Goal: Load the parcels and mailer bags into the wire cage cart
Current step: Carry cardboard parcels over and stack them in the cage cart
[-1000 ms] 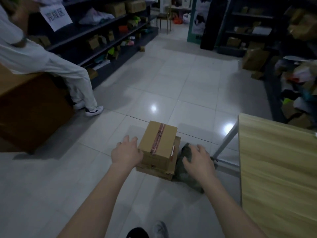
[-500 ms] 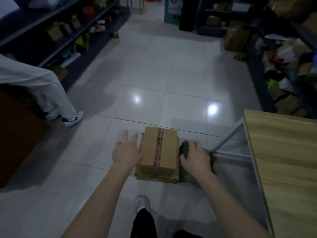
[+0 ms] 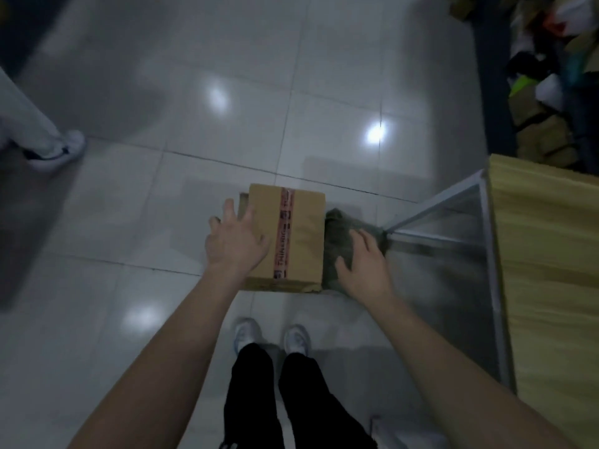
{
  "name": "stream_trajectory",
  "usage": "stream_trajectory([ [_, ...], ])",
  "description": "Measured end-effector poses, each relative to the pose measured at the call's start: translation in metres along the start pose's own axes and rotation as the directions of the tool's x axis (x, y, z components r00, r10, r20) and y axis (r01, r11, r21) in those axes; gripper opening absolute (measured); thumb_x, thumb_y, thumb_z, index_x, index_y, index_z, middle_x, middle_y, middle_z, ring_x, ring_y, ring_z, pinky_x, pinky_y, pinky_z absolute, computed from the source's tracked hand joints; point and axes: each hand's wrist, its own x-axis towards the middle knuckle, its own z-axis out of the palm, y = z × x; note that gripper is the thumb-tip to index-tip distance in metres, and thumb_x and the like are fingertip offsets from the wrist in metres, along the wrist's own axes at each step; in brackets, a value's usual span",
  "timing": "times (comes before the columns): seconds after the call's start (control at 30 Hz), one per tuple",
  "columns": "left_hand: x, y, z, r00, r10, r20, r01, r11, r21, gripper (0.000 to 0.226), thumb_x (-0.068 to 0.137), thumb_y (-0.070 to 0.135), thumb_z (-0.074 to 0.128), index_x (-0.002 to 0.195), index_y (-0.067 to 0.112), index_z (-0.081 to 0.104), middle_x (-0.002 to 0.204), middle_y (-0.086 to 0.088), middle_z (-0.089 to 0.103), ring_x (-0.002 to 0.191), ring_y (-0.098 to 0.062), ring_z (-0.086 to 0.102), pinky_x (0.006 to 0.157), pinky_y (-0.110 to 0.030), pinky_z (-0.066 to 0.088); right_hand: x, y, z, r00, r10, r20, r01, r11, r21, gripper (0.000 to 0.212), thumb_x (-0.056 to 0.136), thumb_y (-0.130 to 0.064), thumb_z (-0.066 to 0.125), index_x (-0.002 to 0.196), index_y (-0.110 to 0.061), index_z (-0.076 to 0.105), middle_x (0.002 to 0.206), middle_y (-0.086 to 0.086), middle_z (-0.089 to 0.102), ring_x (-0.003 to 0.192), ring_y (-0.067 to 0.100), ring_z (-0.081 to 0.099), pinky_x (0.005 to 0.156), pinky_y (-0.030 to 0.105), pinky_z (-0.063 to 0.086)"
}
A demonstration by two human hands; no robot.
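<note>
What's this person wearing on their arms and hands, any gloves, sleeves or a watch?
No gloves: the left hand and right hand are bare, and both forearms show no sleeve, watch or bracelet up to the frame's edge. Below are black trousers and white sneakers.

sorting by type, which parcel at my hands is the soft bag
The crumpled grey-green mailer bag under the right hand; beside it is a rigid taped cardboard box.

Box (image 3: 298,234) ahead of feet (image 3: 248,332), mailer bag (image 3: 337,241) against its right, table (image 3: 551,286) farther right
</note>
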Motion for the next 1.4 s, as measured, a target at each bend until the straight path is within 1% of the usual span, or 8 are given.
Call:
stream_trajectory([
  [0.33, 0.118, -0.047, 0.159, 0.992, -0.126, -0.019, 0.122, 0.979, -0.161, 0.076, 0.091, 0.052, 0.055, 0.155, 0.043, 0.015, 0.162, -0.012, 0.0, 0.127, -0.045, 0.037, 0.092, -0.05, 0.047, 0.145, 0.053, 0.166, 0.996, -0.022, 0.086, 0.031, 0.994, -0.104, 0.067, 0.098, -0.04, 0.045, 0.157, -0.027, 0.014, 0.166, 0.009, -0.001, 0.126, 0.038, 0.048, 0.099, 0.052, 0.047],
  [0.47, 0.148, -0.051, 0.207, 0.989, -0.147, 0.016, 0.148, 0.974, -0.171, 0.073, 0.091, 0.056, 0.055, 0.154, 0.04, 0.02, 0.159, -0.019, 0.005, 0.126, -0.049, 0.04, 0.096, -0.051, 0.046, 0.197, 0.068, 0.215, 0.994, -0.037, 0.103, 0.038, 0.999, -0.012, 0.07, 0.099, -0.054, 0.04, 0.157, -0.031, 0.006, 0.165, 0.0, -0.01, 0.131, 0.042, 0.044, 0.098, 0.055, 0.049],
  [0.63, 0.169, -0.048, 0.251, 0.993, -0.097, 0.072, 0.103, 0.99, -0.092, 0.077, 0.092, 0.064, 0.047, 0.156, 0.045, 0.007, 0.153, -0.024, 0.02, 0.105, -0.046, 0.059, 0.086, -0.043, 0.05, 0.217, 0.078, 0.251, 0.994, -0.099, 0.043, 0.086, 0.966, 0.243, 0.078, 0.096, -0.057, 0.052, 0.158, -0.031, 0.013, 0.16, -0.018, -0.02, 0.145, 0.025, 0.03, 0.109, 0.046, 0.043],
  [0.73, 0.172, -0.045, 0.261, 0.996, -0.065, 0.059, 0.069, 0.996, -0.063, 0.081, 0.09, 0.07, 0.044, 0.155, 0.047, 0.001, 0.134, -0.019, 0.037, 0.093, -0.04, 0.061, 0.076, -0.037, 0.048, 0.219, 0.078, 0.264, 0.999, -0.038, -0.017, 0.042, 0.928, 0.37, 0.074, 0.094, -0.058, 0.056, 0.155, -0.04, 0.018, 0.164, -0.016, -0.01, 0.146, 0.021, 0.027, 0.109, 0.045, 0.039],
  [0.83, 0.176, -0.036, 0.257, 0.993, -0.109, 0.037, 0.111, 0.992, -0.058, 0.085, 0.086, 0.075, 0.044, 0.154, 0.048, 0.001, 0.127, -0.016, 0.039, 0.092, -0.038, 0.061, 0.075, -0.036, 0.047, 0.222, 0.073, 0.264, 0.997, 0.05, -0.066, -0.011, 0.874, 0.486, 0.075, 0.088, -0.061, 0.062, 0.151, -0.05, 0.022, 0.162, -0.009, 0.02, 0.144, 0.021, 0.032, 0.109, 0.045, 0.036],
  [1.03, 0.158, -0.006, 0.186, 0.997, -0.077, 0.007, 0.077, 0.997, -0.014, 0.08, 0.085, 0.076, 0.037, 0.153, 0.042, 0.014, 0.122, -0.018, 0.043, 0.091, -0.04, 0.06, 0.072, -0.037, 0.04, 0.214, 0.059, 0.198, 0.997, 0.076, -0.009, -0.061, 0.865, 0.498, 0.082, 0.084, -0.067, 0.063, 0.153, -0.049, 0.022, 0.157, -0.005, 0.028, 0.139, 0.022, 0.039, 0.108, 0.046, 0.039],
  [1.17, 0.115, 0.028, 0.086, 0.996, -0.006, -0.09, 0.009, 0.999, 0.035, 0.075, 0.086, 0.073, 0.036, 0.152, 0.042, 0.018, 0.117, -0.017, 0.047, 0.08, -0.035, 0.058, 0.07, -0.036, 0.045, 0.17, 0.042, 0.095, 0.997, 0.073, -0.006, -0.06, 0.865, 0.498, 0.083, 0.083, -0.072, 0.059, 0.152, -0.055, 0.017, 0.16, -0.006, 0.026, 0.142, 0.022, 0.035, 0.111, 0.052, 0.037],
  [1.4, 0.018, 0.095, -0.08, 0.966, 0.019, -0.256, 0.001, 0.997, 0.078, 0.079, 0.084, 0.074, 0.029, 0.155, 0.044, 0.013, 0.117, -0.013, 0.046, 0.093, -0.035, 0.058, 0.069, -0.033, 0.036, 0.088, 0.012, -0.085, 0.993, 0.014, -0.114, 0.043, 0.874, 0.483, 0.071, 0.09, -0.071, 0.045, 0.151, -0.059, 0.01, 0.162, -0.006, 0.024, 0.144, 0.025, 0.033, 0.111, 0.058, 0.035],
])
